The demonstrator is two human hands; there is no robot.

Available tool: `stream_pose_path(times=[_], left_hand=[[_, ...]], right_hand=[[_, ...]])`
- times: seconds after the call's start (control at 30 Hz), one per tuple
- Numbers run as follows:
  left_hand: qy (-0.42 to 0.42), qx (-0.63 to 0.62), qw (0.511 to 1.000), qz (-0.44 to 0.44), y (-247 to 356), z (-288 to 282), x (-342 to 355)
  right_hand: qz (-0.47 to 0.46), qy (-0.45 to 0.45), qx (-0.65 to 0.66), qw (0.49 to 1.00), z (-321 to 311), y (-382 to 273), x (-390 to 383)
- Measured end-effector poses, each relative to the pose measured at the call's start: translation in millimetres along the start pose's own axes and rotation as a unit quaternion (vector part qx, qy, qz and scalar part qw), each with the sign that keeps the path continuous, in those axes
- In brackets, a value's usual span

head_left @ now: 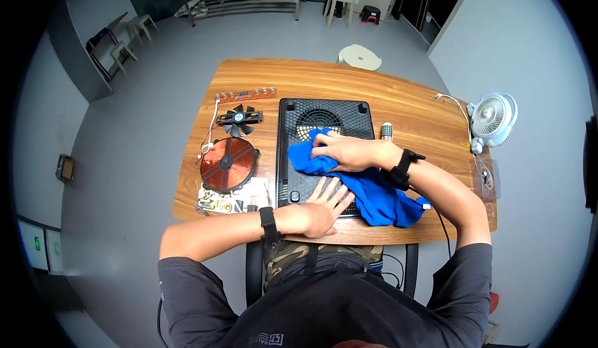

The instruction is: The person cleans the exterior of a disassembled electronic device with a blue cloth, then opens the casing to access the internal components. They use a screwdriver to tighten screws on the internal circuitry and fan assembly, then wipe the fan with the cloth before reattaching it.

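Note:
A black induction cooker housing (288, 155) lies underside up on the table, its round vent grille and corner feet showing. My right hand (352, 153) is closed on a blue cloth (386, 198) and presses a bunched part of it onto the housing just below the grille. The rest of the cloth trails right and toward me, over the housing's edge onto the tabletop. At the near edge of the housing, my left hand (317, 214) lies flat with its fingers spread, empty. Its fingertips reach close to the cloth.
Left on the wooden table (411, 99) lie a copper coil (228, 163), a black fan (240, 120), a narrow button board (245, 94) and a circuit board (222, 203). Right of the housing is a checked handle (387, 131). A small white fan (493, 117) stands at the right edge.

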State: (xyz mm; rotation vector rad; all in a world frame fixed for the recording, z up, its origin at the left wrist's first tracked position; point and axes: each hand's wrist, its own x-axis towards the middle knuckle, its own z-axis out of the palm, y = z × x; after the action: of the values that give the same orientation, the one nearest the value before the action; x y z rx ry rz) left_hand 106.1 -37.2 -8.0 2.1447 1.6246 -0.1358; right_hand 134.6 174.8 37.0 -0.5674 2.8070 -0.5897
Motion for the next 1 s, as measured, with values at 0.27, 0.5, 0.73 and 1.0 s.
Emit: stream_pose_path(times=[0.27,0.5,0.73,1.0], left_hand=[[-0.014,-0.048,0.999,-0.003,-0.5,4.4,2.8],[-0.089,-0.16,0.982,0.037,-12.0,17.1,7.8],[-0.14,-0.158,0.978,0.004,-6.5,-6.3,5.1],[-0.064,-0.039,0.997,-0.011,1.1,-9.8,3.3]], right_hand=[[-0.126,-0.066,0.019,0.99,-2.0,-26.5,50.3],[-0.085,-0.227,-0.065,0.968,8.0,-74.4,91.2],[-0.115,-0.118,-0.005,0.986,7.7,-22.8,92.0],[-0.096,-0.007,-0.021,0.995,-8.6,47.1,115.0]])
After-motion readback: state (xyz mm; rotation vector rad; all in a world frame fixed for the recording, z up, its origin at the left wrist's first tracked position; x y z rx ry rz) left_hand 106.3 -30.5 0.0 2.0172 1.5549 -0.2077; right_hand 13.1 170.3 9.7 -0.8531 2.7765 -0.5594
